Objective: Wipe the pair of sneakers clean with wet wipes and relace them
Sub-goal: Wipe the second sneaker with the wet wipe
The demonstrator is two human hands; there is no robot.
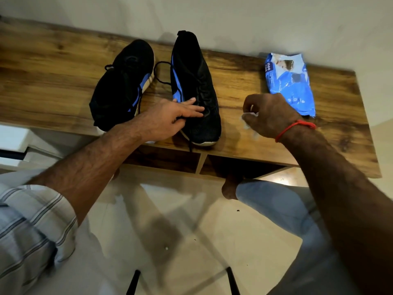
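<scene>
Two black sneakers with blue trim sit on a wooden bench top (pixel 244 81). The left sneaker (pixel 121 86) leans on its side, toe toward me. The right sneaker (pixel 195 86) stands upright with loose black laces. My left hand (pixel 170 118) rests on the right sneaker's toe area with fingers stretched across it. To the right of that sneaker, my right hand (pixel 268 113) pinches a crumpled white wet wipe (pixel 247 120) just above the wood. A blue wet wipes pack (pixel 289 81) lies behind my right hand.
The bench stands against a pale wall (pixel 234 20), with open shelf compartments (pixel 234 165) under its top. Below lies a glossy tiled floor (pixel 170 220), with my bare foot (pixel 229 188) and light trouser leg near the bench. Two dark stool legs (pixel 231 279) show at the bottom.
</scene>
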